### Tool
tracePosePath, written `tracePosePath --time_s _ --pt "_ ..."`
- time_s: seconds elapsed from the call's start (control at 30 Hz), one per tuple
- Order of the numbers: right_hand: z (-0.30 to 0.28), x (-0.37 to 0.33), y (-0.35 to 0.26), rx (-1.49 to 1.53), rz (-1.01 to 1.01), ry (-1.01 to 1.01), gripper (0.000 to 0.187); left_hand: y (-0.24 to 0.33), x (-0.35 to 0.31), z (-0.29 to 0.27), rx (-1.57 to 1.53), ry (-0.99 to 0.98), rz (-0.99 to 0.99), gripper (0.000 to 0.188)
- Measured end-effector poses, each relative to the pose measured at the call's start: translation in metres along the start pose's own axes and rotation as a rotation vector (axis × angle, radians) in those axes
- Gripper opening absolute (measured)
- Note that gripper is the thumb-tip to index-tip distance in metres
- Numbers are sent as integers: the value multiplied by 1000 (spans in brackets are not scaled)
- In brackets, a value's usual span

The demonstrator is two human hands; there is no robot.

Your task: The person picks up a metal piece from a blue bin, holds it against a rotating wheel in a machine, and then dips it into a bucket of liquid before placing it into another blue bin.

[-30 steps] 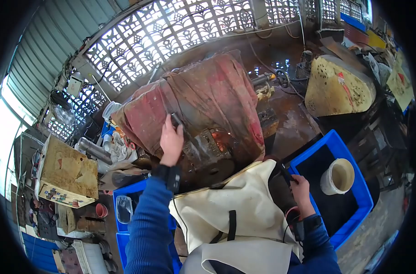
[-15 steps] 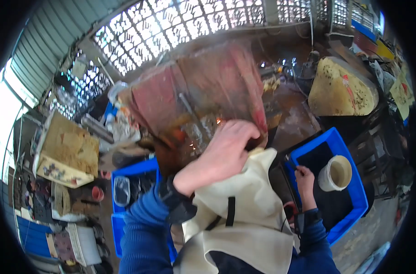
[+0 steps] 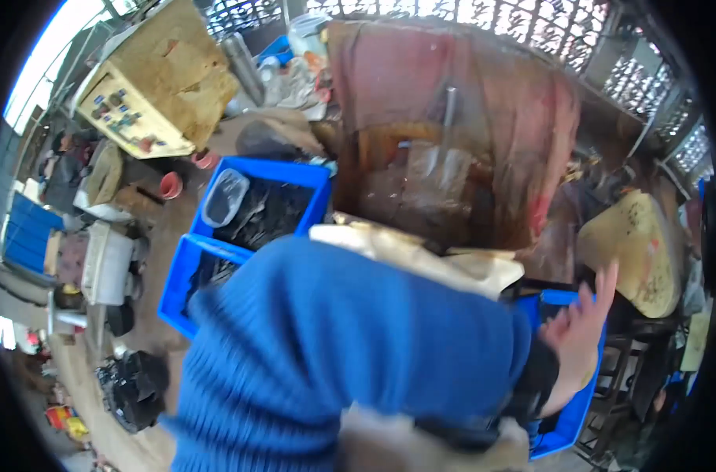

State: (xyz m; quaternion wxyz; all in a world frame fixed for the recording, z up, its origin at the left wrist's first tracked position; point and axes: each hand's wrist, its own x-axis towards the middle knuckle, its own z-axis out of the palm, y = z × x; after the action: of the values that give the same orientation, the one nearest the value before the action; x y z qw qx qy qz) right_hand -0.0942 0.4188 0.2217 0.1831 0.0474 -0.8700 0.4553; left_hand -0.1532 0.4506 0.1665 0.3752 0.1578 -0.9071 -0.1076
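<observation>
"Head view first: what's new?"

"The view has swung left, and the left arm now lies across the person's front, its blue sleeve [image 3: 358,322] hiding most of the cream apron [image 3: 484,273]. Half a second ago that hand was over the machine [image 3: 441,185]; now what I take to be the same left hand [image 3: 576,340] is off at the right."

"And what does that mean for the work?"

"My reading is that the machine is going unhandled just now. It sits under its stained red cover [image 3: 397,71], a pale rod [image 3: 450,118] slanting up from it, and no hand touches it."

"State of the grip?"

"Let go, as far as the blur allows: the fingers are spread, and I see nothing between them. The right hand was at the tub's edge; I can't make it out now, so I can't tell its grip."

"Where do things lie from there?"

"The machine is well apart, up and to the left. The blue tub [image 3: 588,405] is nearest, partly behind the wrist. The fingertips overlap the edge of the spotted yellow block [image 3: 641,252]; whether they touch, I can't say."
</observation>
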Motion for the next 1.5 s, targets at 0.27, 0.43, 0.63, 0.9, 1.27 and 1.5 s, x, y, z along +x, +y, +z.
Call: tracePosePath --time_s 0.27,0.43,0.63,0.9,1.27,1.5 --pt "-1 -17 331 22 524 -193 24 3 -4 -149 1153 -359 1241 70" --pt "-59 -31 111 189 320 -48 56 -88 99 -118 1025 -350 966 54" --pt "-34 28 73 107 -354 -262 43 -180 121 -132 555 -334 845 33" --pt "-138 -23 352 -749 475 224 22 -338 105 65 -164 -420 388 21" --pt "-149 -13 442 -1344 573 -236 20 -370 -12 111 -120 -431 56 27" --pt "-152 -18 431 -1169 630 -74 16 -392 -8 114 -63 -542 44 25"
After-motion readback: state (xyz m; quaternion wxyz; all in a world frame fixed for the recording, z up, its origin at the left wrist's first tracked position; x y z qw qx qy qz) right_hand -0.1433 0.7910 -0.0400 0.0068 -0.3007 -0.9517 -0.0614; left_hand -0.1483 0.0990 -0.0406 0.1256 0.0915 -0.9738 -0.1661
